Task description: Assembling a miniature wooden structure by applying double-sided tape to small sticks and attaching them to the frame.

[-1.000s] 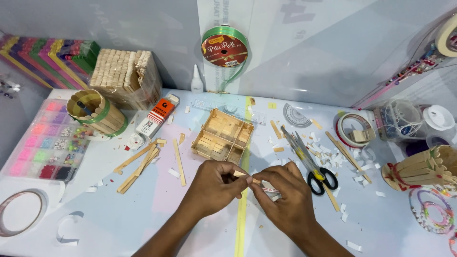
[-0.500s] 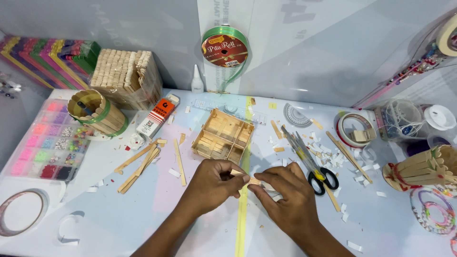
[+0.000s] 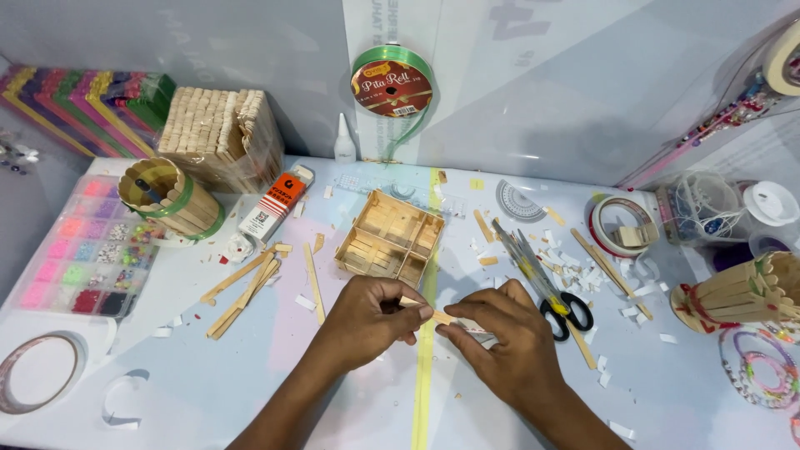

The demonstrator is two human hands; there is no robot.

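Table (image 3: 250, 392): pale, littered with paper scraps and craft supplies. Landmark for positions: the open stick box (image 3: 390, 237), a shallow tray built of wooden sticks, divided into compartments.

Left of the stick box: stack of wooden sticks (image 3: 218, 133) in clear wrap, a round stick-walled holder (image 3: 171, 198), a bead organiser (image 3: 79, 250) further left. Behind the stick box: green ribbon roll (image 3: 392, 83) against the wall. Right of it: scissors (image 3: 546, 283), tape roll (image 3: 621, 225).

Left hand (image 3: 367, 321) and right hand (image 3: 508, 350): just in front of the stick box, fingertips meeting. Both pinch one small wooden stick (image 3: 427, 312); the left hand holds its left end, the right hand its right end, together with what looks like a white strip, too small to identify.

Stick's long axis runs left to right, dipping slightly toward the right hand. It is held above the table, over a yellow-green strip (image 3: 425, 367). The left hand is nearer the stick box.
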